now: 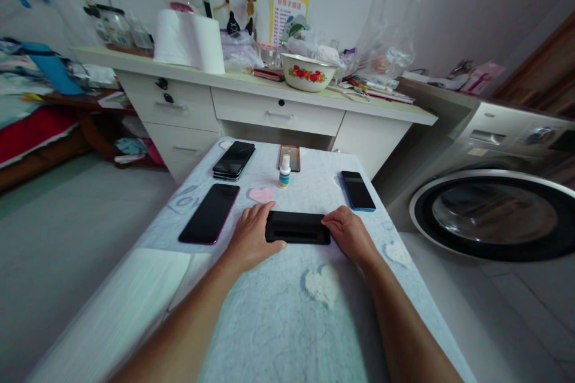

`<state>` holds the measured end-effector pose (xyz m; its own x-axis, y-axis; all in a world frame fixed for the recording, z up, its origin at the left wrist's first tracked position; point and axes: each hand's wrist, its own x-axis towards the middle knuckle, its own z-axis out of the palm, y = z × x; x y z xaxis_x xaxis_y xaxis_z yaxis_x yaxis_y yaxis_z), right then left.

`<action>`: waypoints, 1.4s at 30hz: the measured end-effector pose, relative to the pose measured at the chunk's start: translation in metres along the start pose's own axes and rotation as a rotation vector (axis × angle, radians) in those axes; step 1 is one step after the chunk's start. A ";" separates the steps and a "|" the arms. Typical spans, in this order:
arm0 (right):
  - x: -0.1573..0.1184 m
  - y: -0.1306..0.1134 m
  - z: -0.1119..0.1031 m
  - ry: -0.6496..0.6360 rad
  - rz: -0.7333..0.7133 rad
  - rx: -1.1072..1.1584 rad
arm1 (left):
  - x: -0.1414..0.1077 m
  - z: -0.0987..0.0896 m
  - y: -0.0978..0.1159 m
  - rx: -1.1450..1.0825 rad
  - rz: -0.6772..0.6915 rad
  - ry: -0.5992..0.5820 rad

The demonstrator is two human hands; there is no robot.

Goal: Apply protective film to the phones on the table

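Observation:
A black phone (296, 228) lies sideways on the cloth-covered table, screen up, with a pale reflection across it. My left hand (255, 233) grips its left end, thumb at the near edge and fingers at the far edge. At the upper right corner, my right hand (348, 230) is closed with thumb and fingertips pressed together; whether a thin film is pinched there is too small to tell. Just beyond the phone stands a small spray bottle (284, 172) with a white cap. Left of my left hand lies a larger phone (209, 214) with a pinkish-red edge.
A stack of phones (234, 159) sits at the table's far left, and a blue-edged phone (358, 191) at the right. A clear phone case (290, 157) lies at the back. Behind stands a white cabinet (278, 111); a washing machine (494, 203) is on the right.

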<state>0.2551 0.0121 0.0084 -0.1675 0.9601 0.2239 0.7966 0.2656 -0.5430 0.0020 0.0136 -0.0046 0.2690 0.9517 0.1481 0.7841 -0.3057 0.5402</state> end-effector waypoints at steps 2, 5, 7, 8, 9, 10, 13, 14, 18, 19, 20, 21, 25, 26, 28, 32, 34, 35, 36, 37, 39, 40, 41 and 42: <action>-0.002 0.002 -0.004 -0.049 -0.011 0.035 | 0.000 0.000 0.001 -0.005 -0.009 -0.004; -0.004 0.004 -0.009 -0.118 0.001 0.099 | -0.001 0.001 0.000 -0.015 -0.005 0.004; -0.007 0.004 -0.012 -0.169 0.032 0.162 | -0.001 0.002 -0.001 -0.011 0.001 0.010; -0.008 0.004 -0.013 -0.198 0.050 0.200 | -0.001 0.002 -0.002 -0.006 0.001 0.009; -0.009 0.004 -0.015 -0.229 0.069 0.243 | -0.001 0.002 -0.002 -0.001 -0.003 0.004; -0.010 0.004 -0.015 -0.260 0.087 0.288 | -0.001 0.002 -0.002 0.003 -0.007 -0.002; -0.013 0.005 -0.017 -0.338 0.134 0.412 | -0.001 0.002 -0.002 0.002 -0.003 -0.003; -0.013 0.006 -0.017 -0.353 0.146 0.438 | -0.001 0.002 -0.002 -0.001 0.001 0.002; -0.014 0.009 -0.017 -0.376 0.144 0.464 | -0.001 0.002 0.000 -0.006 0.006 0.014; -0.014 0.010 -0.017 -0.378 0.139 0.465 | -0.001 0.001 0.000 -0.004 0.004 0.013; -0.014 0.010 -0.017 -0.379 0.139 0.466 | -0.001 0.001 0.000 -0.002 0.003 0.013; -0.014 0.010 -0.016 -0.373 0.143 0.465 | -0.001 0.001 0.000 0.000 0.005 0.012; -0.011 0.010 -0.008 -0.260 0.141 0.414 | -0.001 0.002 -0.001 0.009 0.017 0.002; -0.010 0.010 -0.006 -0.209 0.131 0.393 | -0.001 0.002 -0.002 0.012 0.017 -0.002; -0.008 0.008 0.000 -0.116 0.099 0.289 | -0.001 0.002 -0.002 0.016 0.019 -0.007; -0.002 0.001 0.005 0.025 0.048 0.081 | -0.001 0.002 -0.003 0.018 0.026 -0.011; 0.000 -0.003 0.006 0.061 0.033 0.026 | -0.002 0.002 -0.003 0.011 0.030 -0.010; 0.001 -0.004 0.007 0.077 0.029 0.009 | -0.002 0.001 -0.003 0.007 0.031 -0.010; 0.002 -0.004 0.008 0.091 0.025 -0.004 | -0.002 0.001 -0.003 0.003 0.032 -0.010; 0.003 -0.005 0.009 0.104 0.023 -0.016 | -0.002 0.001 -0.003 -0.001 0.033 -0.010; 0.006 -0.004 0.012 0.127 0.021 -0.041 | -0.002 0.000 -0.004 -0.011 0.040 -0.011; 0.007 -0.004 0.014 0.139 0.022 -0.055 | -0.002 -0.001 -0.004 -0.016 0.045 -0.012; 0.008 -0.003 0.016 0.149 0.022 -0.069 | -0.001 -0.001 -0.004 -0.020 0.048 -0.014; 0.009 -0.003 0.017 0.160 0.022 -0.083 | -0.001 -0.001 -0.004 -0.024 0.050 -0.017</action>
<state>0.2411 0.0216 -0.0020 -0.0597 0.9376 0.3425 0.8455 0.2299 -0.4819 -0.0021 0.0135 -0.0060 0.3170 0.9346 0.1612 0.7559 -0.3517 0.5522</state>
